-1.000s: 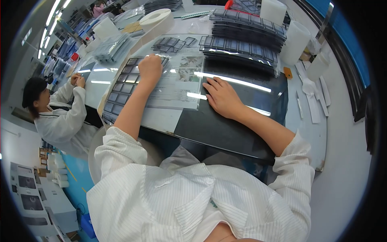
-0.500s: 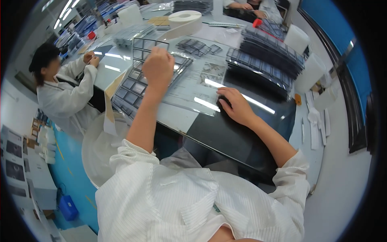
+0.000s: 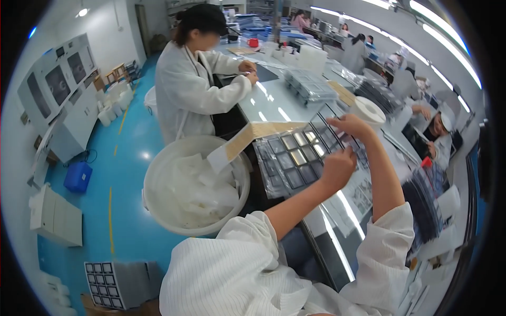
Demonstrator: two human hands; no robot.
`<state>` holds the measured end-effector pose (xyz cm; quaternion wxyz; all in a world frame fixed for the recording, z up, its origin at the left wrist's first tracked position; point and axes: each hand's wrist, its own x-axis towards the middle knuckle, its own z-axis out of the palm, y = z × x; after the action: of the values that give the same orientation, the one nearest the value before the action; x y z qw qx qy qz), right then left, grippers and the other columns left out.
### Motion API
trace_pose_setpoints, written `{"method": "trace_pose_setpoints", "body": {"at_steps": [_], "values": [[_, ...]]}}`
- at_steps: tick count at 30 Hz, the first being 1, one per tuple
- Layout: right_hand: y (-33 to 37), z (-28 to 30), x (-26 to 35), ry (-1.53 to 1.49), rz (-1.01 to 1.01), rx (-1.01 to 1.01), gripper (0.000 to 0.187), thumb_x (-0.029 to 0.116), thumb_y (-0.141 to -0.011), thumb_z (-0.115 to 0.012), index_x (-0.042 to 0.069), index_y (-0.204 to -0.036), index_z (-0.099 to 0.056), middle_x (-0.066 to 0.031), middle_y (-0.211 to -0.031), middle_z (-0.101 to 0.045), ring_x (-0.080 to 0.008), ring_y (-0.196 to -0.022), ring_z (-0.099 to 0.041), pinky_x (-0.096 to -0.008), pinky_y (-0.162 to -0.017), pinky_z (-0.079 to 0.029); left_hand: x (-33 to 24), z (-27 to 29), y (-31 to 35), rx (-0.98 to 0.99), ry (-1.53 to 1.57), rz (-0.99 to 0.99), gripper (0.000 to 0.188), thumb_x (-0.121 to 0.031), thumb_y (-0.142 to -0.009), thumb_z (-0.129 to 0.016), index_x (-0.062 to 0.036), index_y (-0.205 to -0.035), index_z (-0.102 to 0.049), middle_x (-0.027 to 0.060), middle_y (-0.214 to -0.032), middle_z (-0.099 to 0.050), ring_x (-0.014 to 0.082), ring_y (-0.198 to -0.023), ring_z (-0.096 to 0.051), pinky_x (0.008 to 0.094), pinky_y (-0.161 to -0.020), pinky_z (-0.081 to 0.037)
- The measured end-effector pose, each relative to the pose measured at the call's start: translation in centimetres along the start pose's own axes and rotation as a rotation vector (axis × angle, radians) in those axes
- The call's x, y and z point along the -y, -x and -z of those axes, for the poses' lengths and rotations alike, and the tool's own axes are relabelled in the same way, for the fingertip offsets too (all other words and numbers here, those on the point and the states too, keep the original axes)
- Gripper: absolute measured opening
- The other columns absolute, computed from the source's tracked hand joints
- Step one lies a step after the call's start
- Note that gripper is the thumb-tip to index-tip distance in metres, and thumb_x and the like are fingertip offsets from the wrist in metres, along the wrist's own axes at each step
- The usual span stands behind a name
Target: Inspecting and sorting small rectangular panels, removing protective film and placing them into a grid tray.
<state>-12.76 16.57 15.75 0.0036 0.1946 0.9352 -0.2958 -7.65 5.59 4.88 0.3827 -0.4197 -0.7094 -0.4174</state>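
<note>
A sheet of dark-rimmed square frames [image 3: 289, 162] with clear, shiny windows lies along the table's near edge. Over its far right end, my right hand [image 3: 350, 126] grips a black grid strip [image 3: 322, 122], which is tilted up off the table. Just below it, my left hand [image 3: 339, 167] is closed in a pinch above the right part of the sheet. The left fingertips are partly hidden, so what they hold cannot be made out. A tan and white paper strip [image 3: 240, 143] runs from behind the sheet over the table edge.
Beside the table stands a large white bin [image 3: 149, 181] with whitish film inside. A co-worker in a white coat [image 3: 184, 89] works at the far left. Further along are a white tape roll [image 3: 368, 111], stacked clear trays [image 3: 310, 86] and dark stacked sheets [image 3: 421, 203] at right.
The view has swung left. My right hand has left the dark table surface and now grips the black grid strip. My left hand, earlier raised at that strip, is now lower, beside the right hand.
</note>
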Motion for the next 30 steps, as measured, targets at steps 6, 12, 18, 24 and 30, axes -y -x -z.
{"method": "trace_pose_setpoints", "body": {"at_steps": [6,12,18,24,30], "values": [[0.9,1.3,2.4,0.152,0.251,0.017,0.026,0.025,-0.083,-0.067,0.0,-0.076,-0.062,-0.0048,-0.063,-0.062,-0.0138,-0.057,-0.06,-0.0296,-0.054,-0.05,-1.5,0.3,3.3,0.31,0.32,-0.18,0.028,-0.01,-0.071,-0.065,-0.0036,-0.095,-0.052,0.0129,-0.089,-0.053,0.0288,-0.089,-0.058,0.0389,-0.065,-0.052],[8.7,3.3,9.9,0.286,0.544,-0.108,0.025,0.018,-0.085,-0.063,-0.001,-0.07,-0.057,-0.0051,-0.058,-0.057,-0.012,-0.055,-0.057,-0.0289,-0.052,-0.044,-1.4,-1.5,4.8,0.159,0.729,0.283,0.056,-0.005,-0.082,-0.061,0.0004,-0.132,-0.037,0.0216,-0.124,-0.047,0.0343,-0.104,-0.057,0.0374,-0.088,-0.048],[17.6,4.5,15.9,0.129,0.614,-0.127,0.019,0.018,-0.089,-0.061,0.0,-0.081,-0.06,-0.002,-0.06,-0.057,-0.0098,-0.058,-0.059,-0.0245,-0.051,-0.046,3.3,-10.1,5.4,-0.445,0.914,0.774,0.056,-0.02,-0.09,-0.061,0.0002,-0.136,-0.035,0.0125,-0.113,-0.056,0.0216,-0.101,-0.059,0.0344,-0.092,-0.046],[23.7,7.3,6.8,-0.35,0.273,-0.482,0.025,0.023,-0.09,-0.064,0.003,-0.105,-0.061,0.0017,-0.064,-0.055,-0.0075,-0.058,-0.06,-0.0217,-0.051,-0.049,0.7,4.0,3.7,0.527,2.376,0.89,0.07,-0.061,-0.092,-0.042,-0.0051,-0.134,-0.047,0.0119,-0.129,-0.055,0.0246,-0.118,-0.054,0.0393,-0.097,-0.044],[34.8,2.6,-6.0,-0.699,-0.014,-0.661,0.025,0.023,-0.092,-0.061,0.005,-0.109,-0.059,0.0036,-0.065,-0.053,-0.0058,-0.052,-0.052,-0.0212,-0.05,-0.047,-2.5,12.0,6.1,0.968,2.796,1.343,0.101,-0.086,-0.077,-0.015,-0.0147,-0.145,-0.036,0.0148,-0.145,-0.039,0.0423,-0.131,-0.037,0.0606,-0.103,-0.031]]}}
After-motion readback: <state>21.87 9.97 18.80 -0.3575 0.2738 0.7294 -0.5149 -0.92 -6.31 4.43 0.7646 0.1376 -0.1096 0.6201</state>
